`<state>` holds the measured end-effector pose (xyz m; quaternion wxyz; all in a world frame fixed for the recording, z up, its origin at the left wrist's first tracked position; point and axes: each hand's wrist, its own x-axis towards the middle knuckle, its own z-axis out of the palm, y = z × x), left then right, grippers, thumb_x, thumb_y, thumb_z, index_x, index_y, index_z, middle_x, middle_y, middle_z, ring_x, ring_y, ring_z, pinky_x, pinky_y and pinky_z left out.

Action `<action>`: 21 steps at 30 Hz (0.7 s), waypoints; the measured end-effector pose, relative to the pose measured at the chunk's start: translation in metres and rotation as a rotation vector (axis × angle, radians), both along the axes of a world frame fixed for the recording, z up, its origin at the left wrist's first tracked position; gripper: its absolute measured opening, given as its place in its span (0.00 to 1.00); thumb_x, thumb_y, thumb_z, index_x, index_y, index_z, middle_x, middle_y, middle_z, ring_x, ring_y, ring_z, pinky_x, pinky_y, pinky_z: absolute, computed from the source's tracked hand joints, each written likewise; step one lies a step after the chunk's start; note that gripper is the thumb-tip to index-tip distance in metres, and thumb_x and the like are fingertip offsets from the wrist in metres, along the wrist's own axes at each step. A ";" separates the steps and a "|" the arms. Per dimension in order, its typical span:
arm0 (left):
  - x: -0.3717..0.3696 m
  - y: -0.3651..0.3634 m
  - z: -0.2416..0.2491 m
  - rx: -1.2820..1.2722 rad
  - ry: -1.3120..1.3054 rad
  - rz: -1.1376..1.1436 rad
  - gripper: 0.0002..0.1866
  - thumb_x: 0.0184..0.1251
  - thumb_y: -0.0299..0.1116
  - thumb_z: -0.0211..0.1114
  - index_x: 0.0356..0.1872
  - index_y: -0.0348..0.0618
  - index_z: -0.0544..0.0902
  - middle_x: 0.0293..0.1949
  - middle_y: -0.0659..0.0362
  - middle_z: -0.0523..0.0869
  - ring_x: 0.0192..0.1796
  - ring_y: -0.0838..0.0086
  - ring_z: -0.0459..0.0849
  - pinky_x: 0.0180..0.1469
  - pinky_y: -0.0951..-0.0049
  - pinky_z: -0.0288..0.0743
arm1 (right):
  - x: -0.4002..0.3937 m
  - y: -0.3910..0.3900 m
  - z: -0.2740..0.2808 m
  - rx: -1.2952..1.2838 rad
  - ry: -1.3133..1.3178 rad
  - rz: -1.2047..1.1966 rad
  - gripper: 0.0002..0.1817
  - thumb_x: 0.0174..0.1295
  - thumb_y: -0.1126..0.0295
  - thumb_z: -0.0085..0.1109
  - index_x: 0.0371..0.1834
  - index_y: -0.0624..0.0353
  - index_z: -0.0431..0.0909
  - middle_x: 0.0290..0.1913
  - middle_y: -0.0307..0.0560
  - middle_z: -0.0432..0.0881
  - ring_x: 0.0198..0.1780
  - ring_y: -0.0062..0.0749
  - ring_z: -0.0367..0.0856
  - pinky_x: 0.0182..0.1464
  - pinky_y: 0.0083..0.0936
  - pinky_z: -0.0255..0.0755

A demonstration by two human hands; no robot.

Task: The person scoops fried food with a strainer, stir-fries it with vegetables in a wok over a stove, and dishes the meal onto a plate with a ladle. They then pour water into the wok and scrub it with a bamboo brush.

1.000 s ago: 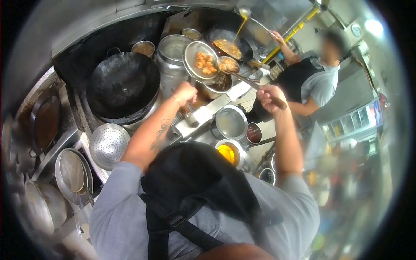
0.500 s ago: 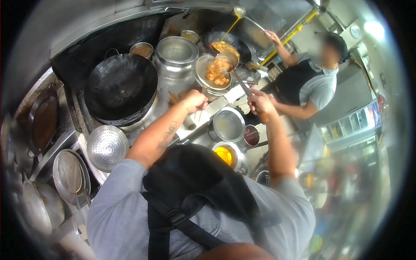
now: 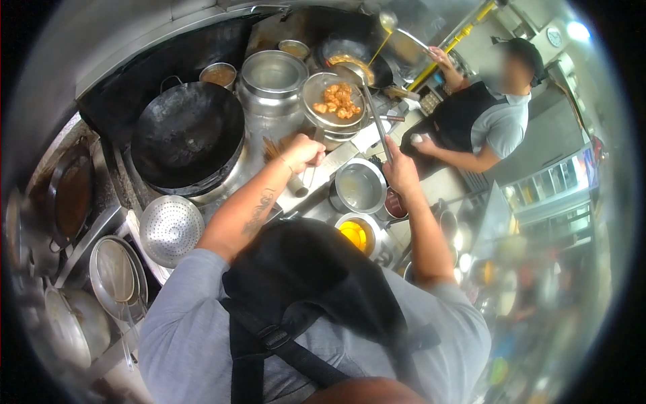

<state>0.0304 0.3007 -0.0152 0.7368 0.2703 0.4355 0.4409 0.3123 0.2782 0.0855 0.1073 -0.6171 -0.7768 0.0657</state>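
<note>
My left hand (image 3: 304,152) grips the handle of a round metal strainer (image 3: 311,94) held over a pot; orange fried pieces (image 3: 338,99) lie in it. My right hand (image 3: 401,173) is closed on the long handle of a ladle (image 3: 374,114), whose bowl rests at the strainer's far edge, above the food. A big empty black wok (image 3: 187,131) sits left of my left arm. A tall steel pot (image 3: 273,75) stands just behind the strainer.
A co-worker (image 3: 494,121) at the right pours orange sauce from a raised ladle (image 3: 388,20) into a far wok (image 3: 350,57). In front of me are a steel bowl (image 3: 358,188), a container of yellow liquid (image 3: 354,235) and a perforated colander (image 3: 171,227). Pans stack at left.
The ladle tipped fried pieces into the strainer and now rests at its far edge. My right hand drew in toward me. The co-worker's ladle stays raised, pouring.
</note>
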 end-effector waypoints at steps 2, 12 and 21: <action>0.002 -0.001 0.003 0.012 0.009 -0.004 0.06 0.72 0.23 0.62 0.33 0.32 0.79 0.25 0.56 0.83 0.21 0.76 0.79 0.19 0.75 0.71 | 0.005 0.006 -0.010 0.063 0.050 0.011 0.40 0.58 0.74 0.55 0.79 0.44 0.65 0.40 0.72 0.85 0.46 0.68 0.85 0.51 0.53 0.78; 0.007 0.001 0.036 0.010 0.138 -0.055 0.08 0.74 0.27 0.60 0.32 0.36 0.81 0.20 0.61 0.81 0.22 0.75 0.79 0.26 0.72 0.71 | 0.002 -0.010 -0.047 -0.032 -0.042 0.020 0.44 0.60 0.74 0.62 0.82 0.46 0.57 0.45 0.67 0.86 0.47 0.63 0.86 0.54 0.51 0.79; 0.010 0.009 0.029 0.043 0.094 -0.069 0.08 0.73 0.25 0.59 0.33 0.33 0.81 0.22 0.59 0.82 0.21 0.75 0.79 0.23 0.71 0.71 | 0.004 -0.010 -0.047 0.010 -0.065 0.020 0.43 0.60 0.75 0.62 0.81 0.47 0.58 0.43 0.66 0.85 0.46 0.63 0.86 0.52 0.52 0.79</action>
